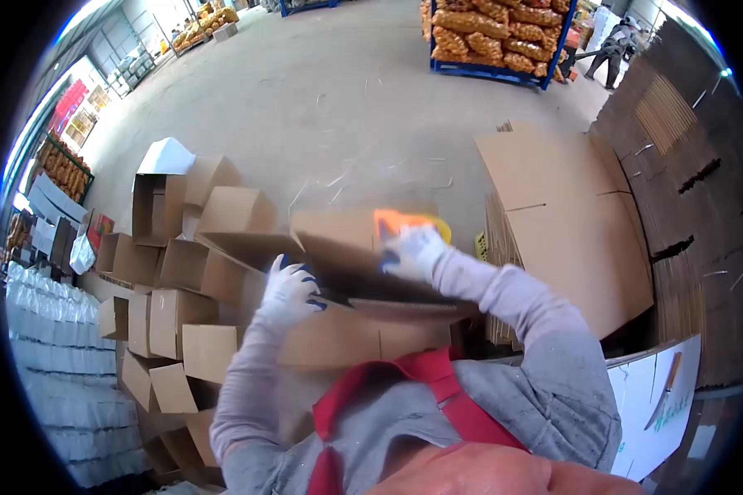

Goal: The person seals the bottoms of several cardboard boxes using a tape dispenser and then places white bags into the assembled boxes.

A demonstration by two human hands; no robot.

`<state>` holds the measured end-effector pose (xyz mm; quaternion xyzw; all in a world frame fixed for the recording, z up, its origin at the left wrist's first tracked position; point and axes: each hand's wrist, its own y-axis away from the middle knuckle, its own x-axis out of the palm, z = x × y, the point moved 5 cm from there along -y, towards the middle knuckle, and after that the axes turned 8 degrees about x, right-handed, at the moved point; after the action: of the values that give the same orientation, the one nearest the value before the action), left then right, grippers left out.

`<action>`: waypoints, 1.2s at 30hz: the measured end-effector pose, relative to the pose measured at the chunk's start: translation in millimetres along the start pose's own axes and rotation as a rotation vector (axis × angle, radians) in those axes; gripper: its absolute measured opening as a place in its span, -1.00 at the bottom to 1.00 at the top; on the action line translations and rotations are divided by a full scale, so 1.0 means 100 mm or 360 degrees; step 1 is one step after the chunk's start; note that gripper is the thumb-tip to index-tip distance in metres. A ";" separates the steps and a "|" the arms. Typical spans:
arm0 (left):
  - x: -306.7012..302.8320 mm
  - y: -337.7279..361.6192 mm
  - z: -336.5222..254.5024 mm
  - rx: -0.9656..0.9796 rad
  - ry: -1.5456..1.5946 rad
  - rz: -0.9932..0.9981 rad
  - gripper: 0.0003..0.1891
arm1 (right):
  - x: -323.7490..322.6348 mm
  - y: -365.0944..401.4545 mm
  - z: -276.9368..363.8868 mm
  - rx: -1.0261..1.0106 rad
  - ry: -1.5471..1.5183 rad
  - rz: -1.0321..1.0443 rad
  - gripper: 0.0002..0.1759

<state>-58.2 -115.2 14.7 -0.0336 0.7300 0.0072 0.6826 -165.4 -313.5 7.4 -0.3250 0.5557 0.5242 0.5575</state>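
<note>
A brown cardboard box (338,260) is in front of me, its flaps partly folded. At its left side my left hand (291,290), in a white glove with blue fingertips, has its fingers curled over a flap edge. My right hand (417,252), gloved the same way, grips an orange tape dispenser (395,221) above the box's right side. A yellow roll (443,229) shows beside that hand. Blur hides where the tape meets the cardboard.
Several made-up boxes (202,272) are piled at left, beside plastic-wrapped stacks (70,388). Flat cardboard sheets (565,223) are stacked at right. A knife (669,384) rests on a white board (636,429). Ahead are sacks in a blue rack (499,37) and a person (612,51).
</note>
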 end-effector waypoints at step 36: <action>0.86 0.46 0.48 -0.1127 0.0340 0.0969 -0.47 | 0.04 -0.69 0.70 0.0023 0.0020 -0.0559 -0.67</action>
<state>-18.9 -70.2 -75.8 -0.0492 0.7253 0.4516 0.5172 -81.2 -263.3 0.5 -0.4163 0.4977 0.4126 0.6393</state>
